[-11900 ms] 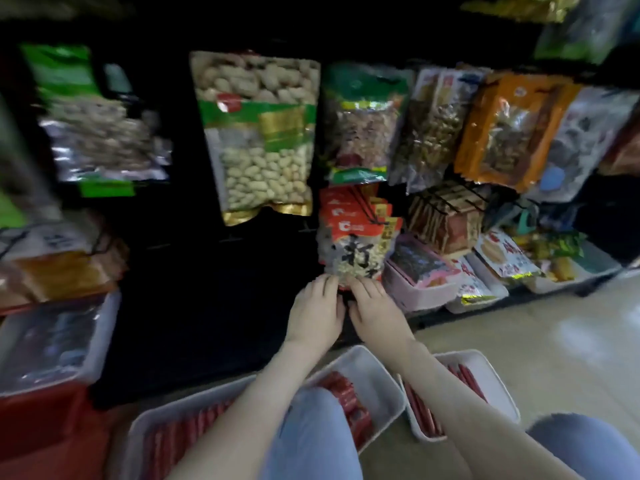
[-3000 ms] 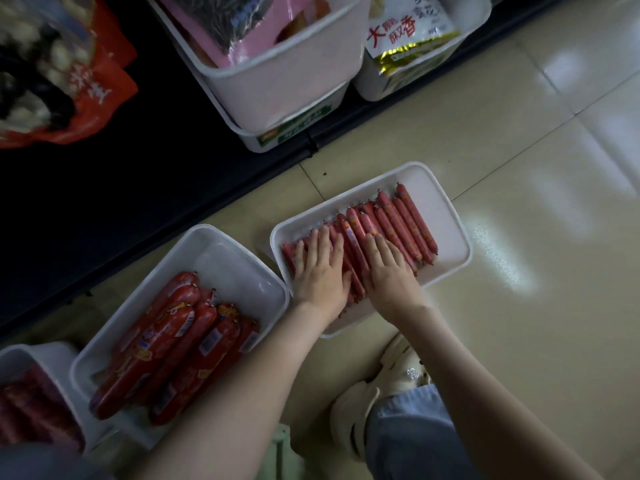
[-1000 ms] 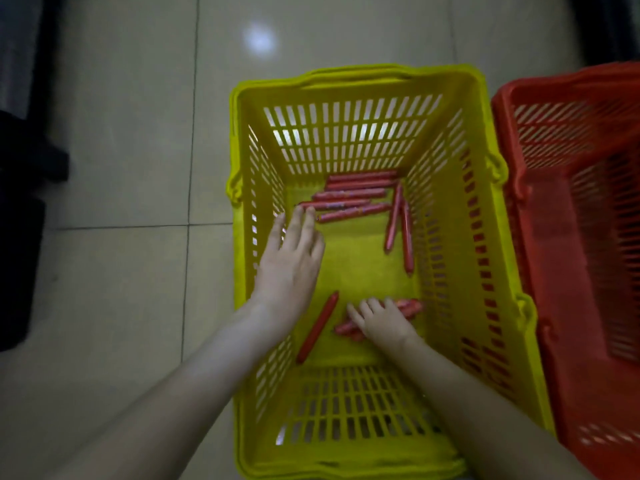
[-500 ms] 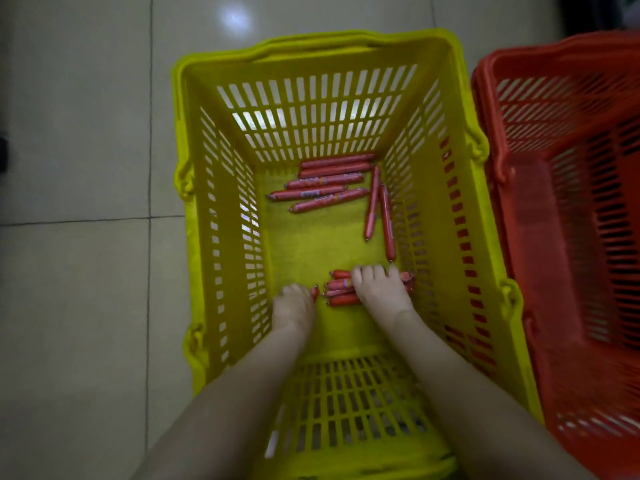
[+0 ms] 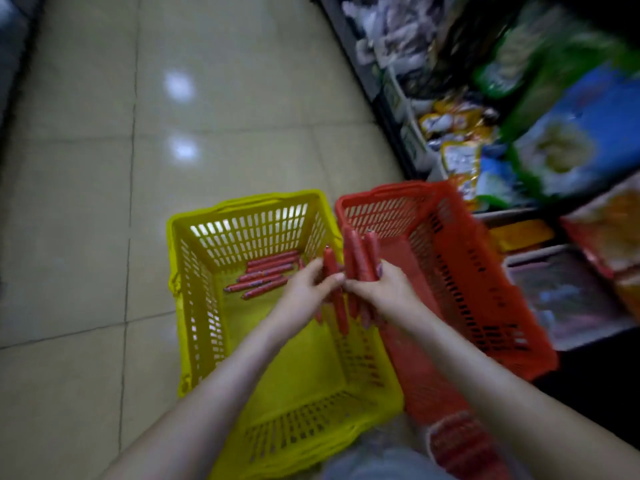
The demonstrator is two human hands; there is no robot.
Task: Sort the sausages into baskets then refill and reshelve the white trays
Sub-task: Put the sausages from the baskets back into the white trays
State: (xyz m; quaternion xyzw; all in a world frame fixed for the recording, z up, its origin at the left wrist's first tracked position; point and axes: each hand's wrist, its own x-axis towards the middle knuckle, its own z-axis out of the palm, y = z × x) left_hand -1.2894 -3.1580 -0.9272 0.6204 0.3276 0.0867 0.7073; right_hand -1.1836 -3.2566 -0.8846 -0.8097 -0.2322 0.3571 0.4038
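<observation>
Step in hand, as judged: sorting, the first part of the task; no white tray can be identified with certainty, so refilling and reshelving appear not yet begun. The left hand point(image 5: 306, 294) and the right hand point(image 5: 388, 289) meet above the edge where the yellow basket point(image 5: 194, 306) and the red basket point(image 5: 485, 289) stand side by side on the tiled floor point(image 5: 86, 202). Both grips are closed: the fingers of each hand curl round one shared bundle of sausages point(image 5: 360, 258), held roughly upright, its ends sticking out above and below the hands. The bundle touches neither basket. The sausages are thin, red and of even length, in a glossy casing; motion blur hides any label. Several loose sausages point(image 5: 265, 275) of the same look lie in a rough row at the far end of the yellow basket. The next move, as judged, calls for carrying the bundle into the basket that holds its own kind, then loosening both grips low enough that the slick casings do not scatter or roll. To the right stands a shelf point(image 5: 391, 109) stocked with snack packets point(image 5: 554, 147), heavily blurred.
</observation>
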